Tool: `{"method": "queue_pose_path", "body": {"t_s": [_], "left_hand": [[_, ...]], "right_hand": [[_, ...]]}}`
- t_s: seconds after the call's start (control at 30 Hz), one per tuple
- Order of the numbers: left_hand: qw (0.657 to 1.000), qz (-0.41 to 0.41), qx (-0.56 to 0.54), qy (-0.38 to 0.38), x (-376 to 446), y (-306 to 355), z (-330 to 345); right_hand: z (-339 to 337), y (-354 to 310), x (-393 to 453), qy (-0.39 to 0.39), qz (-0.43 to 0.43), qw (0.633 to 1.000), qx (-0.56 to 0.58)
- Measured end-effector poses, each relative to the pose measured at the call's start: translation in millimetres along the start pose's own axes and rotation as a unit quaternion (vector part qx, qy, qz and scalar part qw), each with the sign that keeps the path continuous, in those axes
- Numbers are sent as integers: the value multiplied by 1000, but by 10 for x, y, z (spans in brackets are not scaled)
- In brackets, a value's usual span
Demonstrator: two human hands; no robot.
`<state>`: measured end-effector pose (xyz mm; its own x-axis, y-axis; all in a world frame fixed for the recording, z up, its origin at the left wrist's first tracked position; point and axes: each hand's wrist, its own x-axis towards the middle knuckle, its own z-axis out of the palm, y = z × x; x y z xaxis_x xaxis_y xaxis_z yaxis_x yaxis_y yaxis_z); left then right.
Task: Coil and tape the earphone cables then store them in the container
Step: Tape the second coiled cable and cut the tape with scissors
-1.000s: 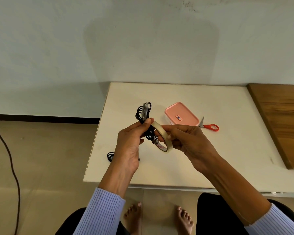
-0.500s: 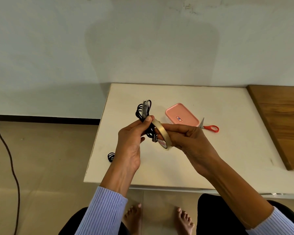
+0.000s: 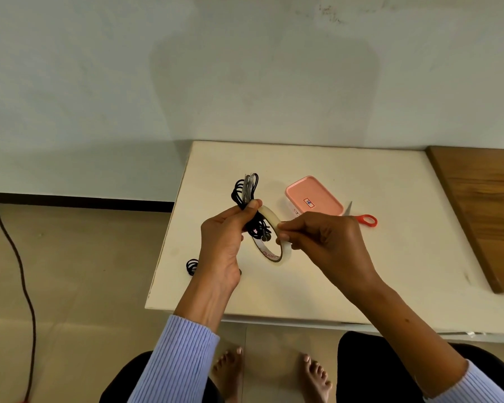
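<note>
Both hands raised, near each other; left hand (image 3: 220, 245) closed, thumb up; right hand (image 3: 325, 245) pinching with fingertips (image 3: 282, 226); forearms angled inward.

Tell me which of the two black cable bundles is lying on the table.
The small coiled bundle near the table's left edge, beside the left wrist. The other bundle is held up in the left hand, next to the tape roll.

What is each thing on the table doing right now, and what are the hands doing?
Left hand: shut on the coiled cable.
Right hand: pinching the tape roll.
Coiled cable: bundled, held above the table.
Tape roll: held upright, against the cable.
Container: lid on, resting on the table.
Scissors: lying beside the container, untouched.
Second cable: coiled, at the table's left edge.
</note>
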<state>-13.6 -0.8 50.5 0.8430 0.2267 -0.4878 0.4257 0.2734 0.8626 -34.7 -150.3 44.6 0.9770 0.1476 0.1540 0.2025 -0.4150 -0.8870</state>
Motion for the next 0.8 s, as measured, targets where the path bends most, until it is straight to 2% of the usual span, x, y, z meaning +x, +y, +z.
{"method": "queue_pose_path", "body": {"t_s": [0.2,0.37,0.5,0.8], "left_hand": [[1000,-14,-9,12,29,3,-15],[999,-15,-25,33,43,-5,-30],[999,-18,-30,41,41,-16,-17],[997,-31,-41,54,66,-50,-33]], "right_hand": [[29,32,2,10,-33,999,-43],[69,-9,-30,-28,-14,997,-67],[142,15,-37,13,-64,989,-130],[171,19,-9,31,-61,988,-141]]}}
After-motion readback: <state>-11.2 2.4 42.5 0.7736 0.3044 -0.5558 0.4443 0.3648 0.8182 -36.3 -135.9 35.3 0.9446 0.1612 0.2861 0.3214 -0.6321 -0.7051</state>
